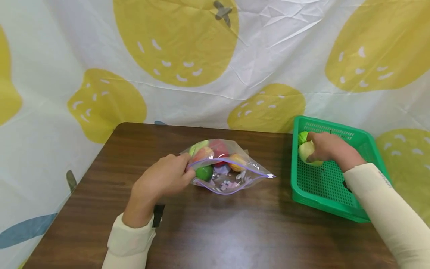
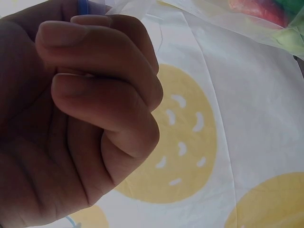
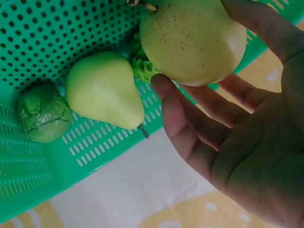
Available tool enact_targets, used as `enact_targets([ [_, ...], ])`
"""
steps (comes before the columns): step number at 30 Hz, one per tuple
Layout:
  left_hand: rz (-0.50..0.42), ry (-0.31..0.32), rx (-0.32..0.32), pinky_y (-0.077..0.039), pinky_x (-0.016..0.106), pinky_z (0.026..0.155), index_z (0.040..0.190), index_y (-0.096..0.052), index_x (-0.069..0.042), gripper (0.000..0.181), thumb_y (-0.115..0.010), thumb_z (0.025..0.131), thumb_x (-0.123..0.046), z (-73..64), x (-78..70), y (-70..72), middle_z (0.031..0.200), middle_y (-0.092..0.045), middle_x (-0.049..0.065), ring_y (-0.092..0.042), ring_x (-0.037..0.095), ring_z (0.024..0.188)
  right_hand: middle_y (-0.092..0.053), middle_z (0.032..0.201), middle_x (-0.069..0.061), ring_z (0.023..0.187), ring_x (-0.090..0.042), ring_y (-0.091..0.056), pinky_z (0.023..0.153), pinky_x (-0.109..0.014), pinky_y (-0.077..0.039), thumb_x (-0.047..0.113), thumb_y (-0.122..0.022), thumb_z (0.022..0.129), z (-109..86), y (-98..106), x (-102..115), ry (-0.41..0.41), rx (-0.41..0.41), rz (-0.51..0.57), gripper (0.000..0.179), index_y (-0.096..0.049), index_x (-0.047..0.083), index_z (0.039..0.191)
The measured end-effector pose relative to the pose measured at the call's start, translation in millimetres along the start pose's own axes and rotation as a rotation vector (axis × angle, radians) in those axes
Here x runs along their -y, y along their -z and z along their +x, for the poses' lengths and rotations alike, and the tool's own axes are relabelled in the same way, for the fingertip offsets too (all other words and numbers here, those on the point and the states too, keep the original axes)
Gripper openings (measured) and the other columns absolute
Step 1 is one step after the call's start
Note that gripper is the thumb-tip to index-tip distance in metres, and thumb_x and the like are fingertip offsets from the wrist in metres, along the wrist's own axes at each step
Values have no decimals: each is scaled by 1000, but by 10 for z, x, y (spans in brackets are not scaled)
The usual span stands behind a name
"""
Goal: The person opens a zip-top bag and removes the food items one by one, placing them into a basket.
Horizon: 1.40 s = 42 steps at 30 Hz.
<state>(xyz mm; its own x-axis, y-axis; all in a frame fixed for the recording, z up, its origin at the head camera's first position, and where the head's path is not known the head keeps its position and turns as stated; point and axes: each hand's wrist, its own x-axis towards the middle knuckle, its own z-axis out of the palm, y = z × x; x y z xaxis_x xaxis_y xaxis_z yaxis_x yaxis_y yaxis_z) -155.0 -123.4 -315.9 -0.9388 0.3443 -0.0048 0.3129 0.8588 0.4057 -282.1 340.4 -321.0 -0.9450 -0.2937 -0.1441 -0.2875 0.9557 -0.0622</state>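
Observation:
My left hand (image 1: 164,175) pinches the left edge of a clear zip bag (image 1: 258,170) with a purple seal; its curled fingers (image 2: 109,109) show in the left wrist view. Inside the bag lie a dark green round fruit (image 1: 204,173), a red fruit (image 1: 219,148), an orange one (image 1: 237,163) and others. Over the green basket (image 1: 339,207), my right hand (image 1: 327,145) holds a round, pale yellow-green fruit (image 3: 194,42) with brown specks and a stem, thumb and fingertips around it. A green pear (image 3: 104,90) and a small cabbage (image 3: 44,114) lie in the basket.
A bumpy green piece (image 3: 142,64) shows behind the held fruit. Bag and basket stand on a dark wooden table (image 1: 215,231), the basket at the right. A white cloth with yellow fruit prints (image 1: 195,101) hangs along the table's back edge.

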Motion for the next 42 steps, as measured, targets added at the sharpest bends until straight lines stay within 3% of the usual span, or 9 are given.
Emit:
enact_targets([
  [5, -7, -5, -3, -40, 31, 54, 84, -53, -9, 13, -52, 91, -20, 0, -7, -4, 68, -51, 4, -49, 18, 59, -63, 104, -24, 82, -34, -59, 64, -44, -48, 26, -82, 76, 23, -57, -17, -25, 29, -4, 66, -53, -6, 126],
  [14, 2, -26, -23, -40, 32, 55, 82, -52, -10, 13, -51, 90, -20, -10, -24, -15, 66, -50, 4, -49, 18, 59, -63, 95, -23, 83, -35, -59, 68, -45, -50, 25, -80, 77, 69, -186, -43, -21, 36, -17, 57, -55, -8, 116],
  [32, 18, -26, -26, -40, 33, 57, 79, -51, -11, 15, -51, 91, -20, -5, -23, -16, 66, -48, 4, -49, 19, 61, -61, 90, -21, 77, -33, -60, 68, -46, -50, 38, -76, 87, 63, -226, -67, -41, 47, 8, 59, -48, -8, 113],
  [38, 23, -31, -30, -41, 34, 57, 78, -51, -11, 16, -51, 91, -21, 4, -33, -23, 66, -49, 4, -49, 20, 61, -62, 114, -34, 97, -47, -63, 82, -58, -51, 38, -66, 94, 16, -162, -37, -56, 48, -24, 66, -44, -13, 130],
  [42, 26, -31, -31, -41, 34, 58, 78, -51, -11, 16, -51, 91, -21, 5, -39, -23, 66, -50, 4, -50, 20, 61, -55, 131, -36, 114, -53, -57, 91, -62, -47, 36, -64, 96, -60, 17, 132, -50, 22, -47, 69, -39, -12, 140],
])
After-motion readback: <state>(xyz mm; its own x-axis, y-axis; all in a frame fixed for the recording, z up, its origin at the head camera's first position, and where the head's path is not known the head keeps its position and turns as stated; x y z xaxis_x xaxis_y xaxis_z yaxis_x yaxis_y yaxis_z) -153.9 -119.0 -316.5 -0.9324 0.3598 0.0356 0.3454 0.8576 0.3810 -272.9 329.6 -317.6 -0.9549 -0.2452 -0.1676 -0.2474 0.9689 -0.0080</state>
